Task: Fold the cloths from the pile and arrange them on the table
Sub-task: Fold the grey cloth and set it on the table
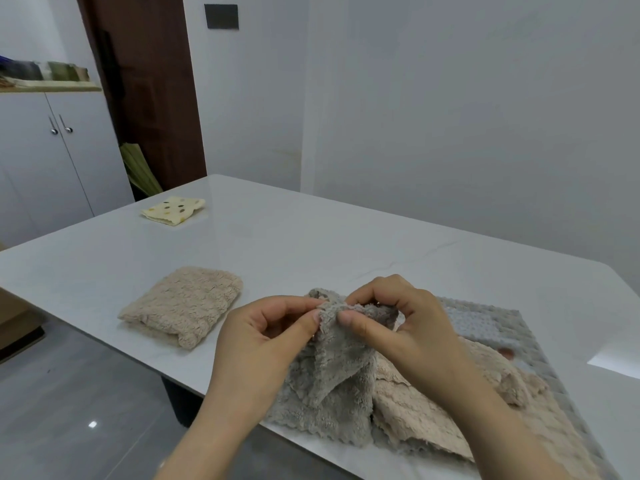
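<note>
A grey fluffy cloth (329, 386) is lifted by one edge above the pile at the table's near right. My left hand (263, 337) and my right hand (394, 323) both pinch its top edge, close together. Under it lie a beige fluffy cloth (415, 410) and a light grey dotted cloth (485, 327). A folded beige cloth (183, 304) rests on the table to the left of my hands. A folded cream cloth with dots (173, 210) sits near the far left corner.
The white table (346, 244) has its near edge running diagonally under the pile. A white cabinet (45, 157) and a dark brown door (149, 88) stand beyond the table's left end. Grey floor (76, 410) lies below left.
</note>
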